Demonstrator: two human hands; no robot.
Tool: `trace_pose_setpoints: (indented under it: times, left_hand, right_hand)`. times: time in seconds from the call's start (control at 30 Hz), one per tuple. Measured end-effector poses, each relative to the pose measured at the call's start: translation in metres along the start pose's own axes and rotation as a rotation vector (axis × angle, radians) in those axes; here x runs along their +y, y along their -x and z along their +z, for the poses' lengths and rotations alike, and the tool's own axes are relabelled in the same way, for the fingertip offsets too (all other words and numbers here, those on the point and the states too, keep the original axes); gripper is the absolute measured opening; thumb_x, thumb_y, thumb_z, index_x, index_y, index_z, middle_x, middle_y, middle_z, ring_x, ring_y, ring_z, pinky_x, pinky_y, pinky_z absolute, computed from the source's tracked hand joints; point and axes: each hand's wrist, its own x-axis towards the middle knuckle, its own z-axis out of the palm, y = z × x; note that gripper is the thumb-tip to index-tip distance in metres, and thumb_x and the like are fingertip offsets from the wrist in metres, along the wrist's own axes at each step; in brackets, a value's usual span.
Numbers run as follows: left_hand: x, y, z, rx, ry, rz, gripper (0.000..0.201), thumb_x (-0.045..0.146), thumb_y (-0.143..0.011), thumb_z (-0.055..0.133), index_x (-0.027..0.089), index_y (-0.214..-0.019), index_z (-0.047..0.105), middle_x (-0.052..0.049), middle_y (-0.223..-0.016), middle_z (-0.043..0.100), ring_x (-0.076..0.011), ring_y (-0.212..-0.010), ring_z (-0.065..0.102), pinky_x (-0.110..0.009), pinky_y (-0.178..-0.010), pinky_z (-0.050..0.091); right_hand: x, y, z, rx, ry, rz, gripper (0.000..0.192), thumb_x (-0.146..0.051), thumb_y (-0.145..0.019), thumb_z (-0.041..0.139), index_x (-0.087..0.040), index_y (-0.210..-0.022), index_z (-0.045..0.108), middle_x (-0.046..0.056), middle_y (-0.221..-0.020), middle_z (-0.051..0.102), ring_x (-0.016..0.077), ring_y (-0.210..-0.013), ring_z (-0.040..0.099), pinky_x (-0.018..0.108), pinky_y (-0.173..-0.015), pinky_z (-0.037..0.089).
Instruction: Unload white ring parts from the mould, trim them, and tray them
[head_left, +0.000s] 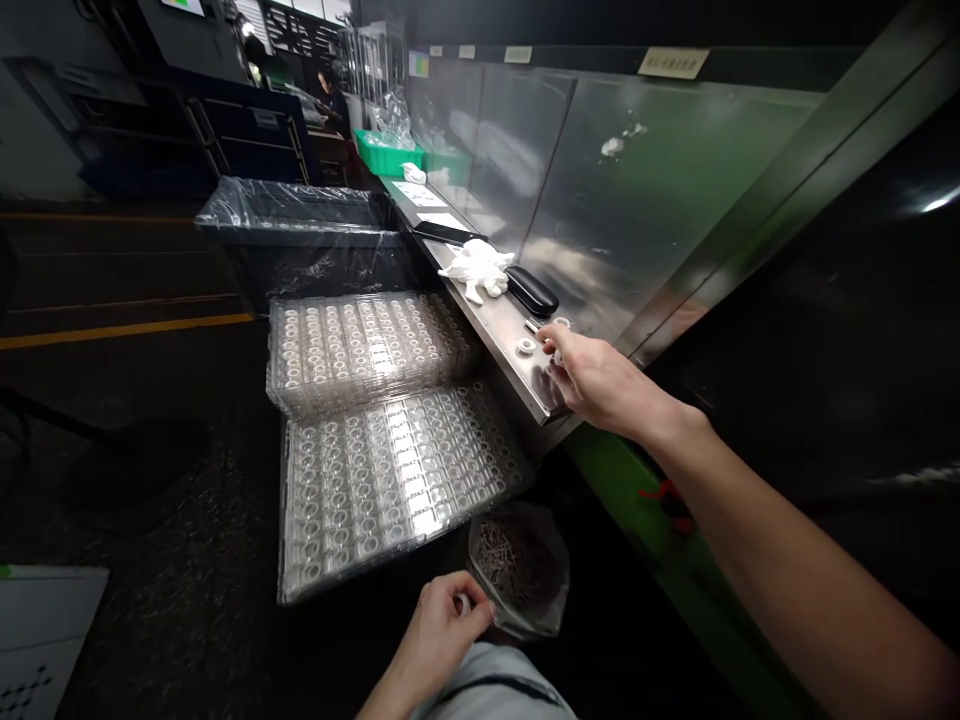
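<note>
Two hands are at work. The right hand (600,380) reaches out over the near end of a steel ledge (487,320), fingers curled down with the tips pressed together on a small white ring (556,355) at the ledge's surface; whether the ring is lifted or merely touched cannot be told. Just beyond those fingertips lie two more rings (526,346), apart from each other and from the hand. Farther out from the grip on the same ledge rest a black case (532,291), then a crumpled white glove (477,268) touching the case's far end, then a flat black tool (442,232).

The left hand (442,620) sits low and close to the body, loosely closed, thumb and forefinger pinching something small and pale (465,603); what it is cannot be made out. Just right of that hand, nearly touching it, stands an open clear bag (525,570) of small dark metal parts.

Left of the right hand and below the ledge's edge, two clear trays lie side by side, their pockets holding white rings: the near tray (390,480) is just beyond the left hand, the far tray (367,345) sits atop a stack. Past them stands a dark bin (300,240) lined with clear film. At the ledge's distant end are green crates (386,155), and a person (330,100) sits beyond.
</note>
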Motion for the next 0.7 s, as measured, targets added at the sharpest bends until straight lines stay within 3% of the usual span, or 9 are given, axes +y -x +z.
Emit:
trace_pose_setpoints:
  times: [0.13,0.27,0.53,0.7]
  left_hand:
    - [-0.014,0.004,-0.010,0.035,-0.021,-0.040,0.039,0.051,-0.081,0.063,0.013,-0.081,0.071,0.001,-0.066,0.049,-0.0142,-0.065,0.038,-0.030,-0.063,0.029]
    - [-0.026,0.005,-0.019,0.074,-0.035,-0.049,0.043,0.055,-0.082,0.062,0.013,-0.081,0.070,0.000,-0.068,0.049,-0.0155,-0.068,0.039,-0.030,-0.066,0.029]
    - [-0.028,-0.001,-0.020,0.099,-0.024,-0.053,0.050,0.062,-0.080,0.060,0.013,-0.081,0.069,0.001,-0.067,0.045,-0.0151,-0.066,0.035,-0.031,-0.065,0.026]
    - [-0.028,-0.003,-0.017,0.063,-0.021,-0.045,0.047,0.060,-0.079,0.063,0.013,-0.080,0.069,-0.001,-0.069,0.049,-0.0158,-0.069,0.038,-0.031,-0.067,0.027]
  right_hand:
    - [-0.009,0.004,0.004,-0.041,0.250,-0.024,0.042,-0.014,-0.101,0.039,-0.012,-0.142,0.047,0.013,-0.095,0.072,0.0252,-0.080,0.060,0.040,-0.081,0.037]
    - [-0.009,0.000,0.009,-0.059,0.392,-0.032,0.043,-0.020,-0.104,0.037,-0.008,-0.144,0.047,0.017,-0.095,0.072,0.0313,-0.091,0.059,0.040,-0.078,0.035]
    - [-0.008,0.002,0.015,-0.081,0.297,0.015,0.048,-0.024,-0.107,0.034,-0.006,-0.150,0.046,0.022,-0.113,0.069,0.0354,-0.106,0.056,0.044,-0.086,0.041]
    - [-0.003,0.012,0.021,0.034,0.199,0.018,0.044,-0.026,-0.107,0.037,-0.007,-0.143,0.053,0.019,-0.119,0.070,0.0333,-0.108,0.056,0.046,-0.091,0.044]
